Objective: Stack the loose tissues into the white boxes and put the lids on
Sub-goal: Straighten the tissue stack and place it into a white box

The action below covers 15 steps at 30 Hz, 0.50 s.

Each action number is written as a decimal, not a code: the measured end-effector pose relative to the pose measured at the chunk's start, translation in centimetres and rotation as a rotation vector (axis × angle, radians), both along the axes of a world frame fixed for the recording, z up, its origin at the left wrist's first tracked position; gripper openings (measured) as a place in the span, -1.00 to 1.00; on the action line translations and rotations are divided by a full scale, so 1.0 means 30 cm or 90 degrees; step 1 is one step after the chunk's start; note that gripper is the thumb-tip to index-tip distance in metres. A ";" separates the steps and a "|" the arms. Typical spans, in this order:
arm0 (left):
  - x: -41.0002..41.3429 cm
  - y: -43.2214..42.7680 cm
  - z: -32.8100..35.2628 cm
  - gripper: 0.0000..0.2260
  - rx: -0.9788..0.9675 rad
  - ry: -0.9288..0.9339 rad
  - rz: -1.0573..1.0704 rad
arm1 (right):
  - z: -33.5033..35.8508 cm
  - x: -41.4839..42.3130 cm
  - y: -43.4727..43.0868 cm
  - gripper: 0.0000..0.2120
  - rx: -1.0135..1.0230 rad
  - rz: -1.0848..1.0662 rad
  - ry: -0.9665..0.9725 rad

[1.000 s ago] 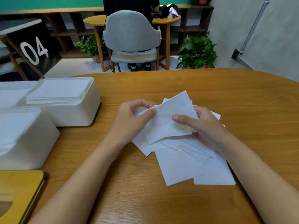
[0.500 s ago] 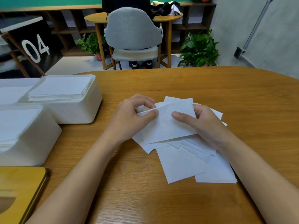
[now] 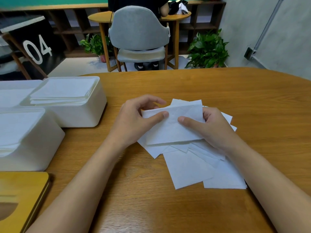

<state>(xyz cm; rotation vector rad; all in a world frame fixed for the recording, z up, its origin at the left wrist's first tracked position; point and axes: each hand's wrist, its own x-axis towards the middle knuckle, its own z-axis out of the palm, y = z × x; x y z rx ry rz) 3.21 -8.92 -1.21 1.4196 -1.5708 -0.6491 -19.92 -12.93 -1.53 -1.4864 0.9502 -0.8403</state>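
A white tissue (image 3: 173, 130) is held just above a loose pile of tissues (image 3: 193, 167) spread on the wooden table. My left hand (image 3: 134, 121) pinches its left edge between thumb and fingers. My right hand (image 3: 213, 126) grips its right side, thumb on top. Two open white boxes stand at the left: a far one (image 3: 79, 115) with a neat stack of tissues inside, and a near one (image 3: 33, 148) also holding tissues. A wooden lid (image 3: 21, 197) with an oval slot lies at the near left corner.
The table (image 3: 252, 106) is bare wood to the right and behind the pile. Part of another white box (image 3: 11, 91) shows at the far left edge. Beyond the table stand a grey chair (image 3: 139, 34), a small round table and potted plants.
The tissue between my hands has dropped from a raised tilt to lie flatter over the pile. Both hands have kept their hold on it.
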 end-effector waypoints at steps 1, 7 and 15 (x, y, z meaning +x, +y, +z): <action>-0.001 0.002 0.002 -0.87 0.007 0.007 -0.010 | -0.001 0.001 0.000 -0.88 -0.008 -0.001 0.005; -0.028 0.000 -0.003 -0.95 0.021 0.096 -0.007 | -0.013 0.010 0.001 -0.55 -0.107 0.011 0.010; -0.037 -0.001 -0.009 -0.67 0.096 0.138 -0.007 | -0.007 -0.003 -0.007 -0.40 -0.145 0.038 -0.075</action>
